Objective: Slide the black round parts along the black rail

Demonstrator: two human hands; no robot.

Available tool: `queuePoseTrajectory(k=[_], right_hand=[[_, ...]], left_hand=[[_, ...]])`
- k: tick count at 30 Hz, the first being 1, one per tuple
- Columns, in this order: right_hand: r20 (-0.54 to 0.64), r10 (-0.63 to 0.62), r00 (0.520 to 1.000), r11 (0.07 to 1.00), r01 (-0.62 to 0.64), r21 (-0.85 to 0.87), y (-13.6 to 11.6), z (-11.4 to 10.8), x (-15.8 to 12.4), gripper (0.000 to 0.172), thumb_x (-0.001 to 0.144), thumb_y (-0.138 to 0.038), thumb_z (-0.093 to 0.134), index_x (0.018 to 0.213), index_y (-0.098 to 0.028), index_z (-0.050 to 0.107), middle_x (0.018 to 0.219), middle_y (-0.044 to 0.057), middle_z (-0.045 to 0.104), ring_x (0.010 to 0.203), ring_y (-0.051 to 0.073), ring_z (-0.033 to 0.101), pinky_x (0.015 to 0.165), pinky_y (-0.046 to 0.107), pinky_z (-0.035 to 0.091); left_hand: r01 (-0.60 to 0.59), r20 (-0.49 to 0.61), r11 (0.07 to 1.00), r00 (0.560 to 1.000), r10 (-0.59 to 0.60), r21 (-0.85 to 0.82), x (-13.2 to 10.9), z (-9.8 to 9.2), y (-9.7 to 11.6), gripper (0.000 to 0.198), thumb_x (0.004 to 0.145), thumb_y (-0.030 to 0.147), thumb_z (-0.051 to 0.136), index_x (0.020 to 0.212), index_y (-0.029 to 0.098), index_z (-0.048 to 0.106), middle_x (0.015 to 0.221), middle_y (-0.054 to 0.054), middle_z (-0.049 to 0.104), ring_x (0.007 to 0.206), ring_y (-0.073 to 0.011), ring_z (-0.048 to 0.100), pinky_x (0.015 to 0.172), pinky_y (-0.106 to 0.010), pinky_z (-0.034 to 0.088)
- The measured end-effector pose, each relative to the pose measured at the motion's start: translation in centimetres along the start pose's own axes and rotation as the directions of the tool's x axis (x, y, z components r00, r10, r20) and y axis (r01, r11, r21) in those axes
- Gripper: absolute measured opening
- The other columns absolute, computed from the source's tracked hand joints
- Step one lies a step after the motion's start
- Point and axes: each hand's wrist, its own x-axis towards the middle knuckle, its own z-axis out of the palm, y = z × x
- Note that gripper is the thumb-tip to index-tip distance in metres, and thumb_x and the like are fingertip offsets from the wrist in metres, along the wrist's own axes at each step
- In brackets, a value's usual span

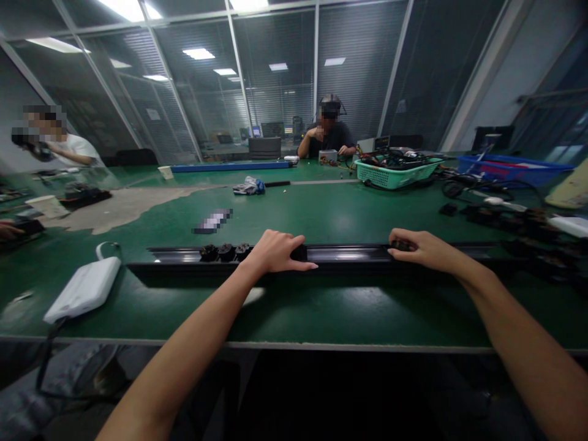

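A long black rail (349, 256) lies across the green table (321, 306) in front of me. My left hand (275, 252) rests on its middle, fingers curled over the rail and thumb along its near side. Several small black parts (225, 252) sit in the rail's channel just left of that hand. My right hand (420, 248) is closed around a small black part (400, 245) at the rail, further right.
A white power pack (85, 289) with a cable lies at the near left. A green basket (395, 171) of cables and a blue tray (514, 168) stand at the back right, with dark parts (528, 226) along the right. One person sits across the table, another at the left.
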Motion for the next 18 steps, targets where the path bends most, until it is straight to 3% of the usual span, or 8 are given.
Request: queuePoseTrajectory(k=[18], right_hand=[[0.010, 0.033, 0.999, 0.999, -0.033, 0.001, 0.98, -0.09, -0.08, 0.026, 0.083, -0.049, 0.054, 0.087, -0.024, 0.055, 0.071, -0.002, 0.057, 0.065, 0.015, 0.052, 0.062, 0.029, 0.039]], left_hand=[[-0.002, 0.001, 1.000, 1.000, 0.002, 0.005, 0.08, -0.10, 0.15, 0.073, 0.079, 0.084, 0.027, 0.088, 0.019, 0.059, 0.081, -0.008, 0.070, 0.068, -0.0209, 0.064, 0.054, -0.029, 0.019]])
